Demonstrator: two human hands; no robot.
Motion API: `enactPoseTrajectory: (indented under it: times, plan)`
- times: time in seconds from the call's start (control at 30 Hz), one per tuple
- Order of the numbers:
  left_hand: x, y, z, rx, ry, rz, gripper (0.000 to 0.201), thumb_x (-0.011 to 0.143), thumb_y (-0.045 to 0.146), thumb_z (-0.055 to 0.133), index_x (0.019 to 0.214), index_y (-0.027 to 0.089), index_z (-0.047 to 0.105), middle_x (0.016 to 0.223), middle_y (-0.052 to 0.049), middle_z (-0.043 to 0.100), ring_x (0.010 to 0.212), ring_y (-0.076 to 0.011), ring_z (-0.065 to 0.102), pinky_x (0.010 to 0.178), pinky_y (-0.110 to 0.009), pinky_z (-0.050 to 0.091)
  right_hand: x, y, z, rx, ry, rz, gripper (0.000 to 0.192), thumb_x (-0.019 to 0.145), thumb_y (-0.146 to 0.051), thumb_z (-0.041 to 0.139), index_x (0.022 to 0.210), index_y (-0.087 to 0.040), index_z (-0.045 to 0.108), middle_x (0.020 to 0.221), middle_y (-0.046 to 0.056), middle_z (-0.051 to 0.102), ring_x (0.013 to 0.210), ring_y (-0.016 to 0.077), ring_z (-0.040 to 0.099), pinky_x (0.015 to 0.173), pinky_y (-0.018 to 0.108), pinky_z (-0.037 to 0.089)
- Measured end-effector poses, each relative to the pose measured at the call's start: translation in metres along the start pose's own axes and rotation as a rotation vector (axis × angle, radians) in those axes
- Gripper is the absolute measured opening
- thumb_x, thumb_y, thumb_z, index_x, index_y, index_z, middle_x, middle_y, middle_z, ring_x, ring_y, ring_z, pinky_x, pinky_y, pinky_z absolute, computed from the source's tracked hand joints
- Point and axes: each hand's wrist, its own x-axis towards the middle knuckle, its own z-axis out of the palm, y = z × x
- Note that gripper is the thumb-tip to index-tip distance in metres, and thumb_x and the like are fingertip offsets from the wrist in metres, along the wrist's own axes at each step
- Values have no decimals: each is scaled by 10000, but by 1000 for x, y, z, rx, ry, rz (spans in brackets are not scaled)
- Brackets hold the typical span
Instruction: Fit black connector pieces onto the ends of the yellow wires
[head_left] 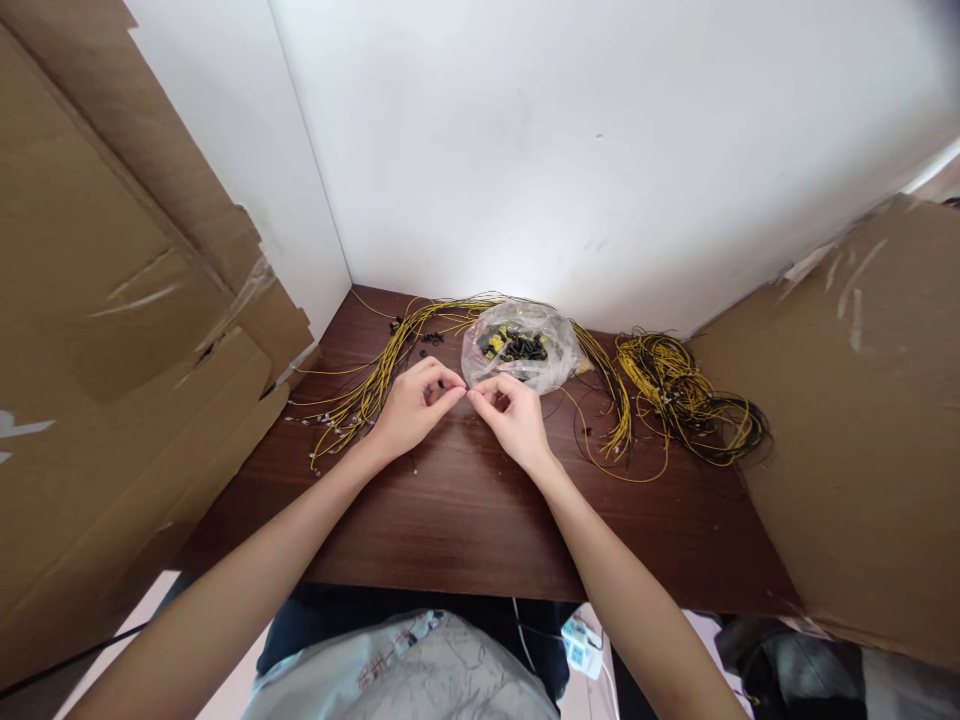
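Note:
My left hand (416, 405) and my right hand (517, 418) meet over the table, both closed in a pinch with the fingertips nearly touching. Whatever sits between them is too small to make out. Just beyond lies a clear plastic bag (564, 352) with small black and yellow parts (517, 345) inside. A bundle of thin yellow and black wires (390, 362) runs left of my left hand and behind the bag, pale tips at its near ends. From beside my right hand a loose yellow wire (592, 462) loops out across the tabletop.
A tangled coil of yellow and black wires (660, 375) lies at the right. Small black pieces (431, 338) are scattered left of the bag. Cardboard sheets (840, 420) flank the brown table (465, 530), with a white wall (540, 180) behind. Below its edge hangs a power strip (581, 645).

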Motion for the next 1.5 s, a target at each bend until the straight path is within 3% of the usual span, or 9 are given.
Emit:
enactPoseTrajectory:
  times: [0.27,0.83,0.93,1.1,1.5]
  plan:
    - [2,-2,0,-94,-13,-52,225,838,307,511,761,143,645,762,-31,588,724,-142,531,699,-271,409,0,0,1,10,19,4,121,791,-250,586,718,-167,634,638,-10,547,568,112,474,537,236,380]
    - [2,-2,3,-266,-46,-197,228,750,343,609,834,135,651,819,-53,654,725,-147,562,660,-260,435,-1,-2,1,18,9,-38,125,818,-263,574,747,-178,632,706,10,594,623,126,500,584,247,399]
    - [1,2,2,-302,-53,-238,232,757,360,600,806,141,658,749,-32,625,635,-113,508,563,-220,395,-1,-3,1,11,14,-40,126,819,-261,575,744,-178,630,707,11,595,620,127,497,579,248,395]
    - [1,11,-1,-424,-88,-397,316,794,438,526,767,145,642,568,19,454,459,-62,310,402,-185,213,-1,-4,0,8,18,-39,135,823,-264,566,738,-181,631,701,9,590,621,128,495,588,253,405]
    - [1,5,-1,-389,-131,-393,285,742,427,596,777,147,639,581,28,455,481,-67,328,415,-185,235,0,-5,0,19,18,-51,130,822,-255,566,731,-181,624,690,5,577,621,128,495,589,250,399]
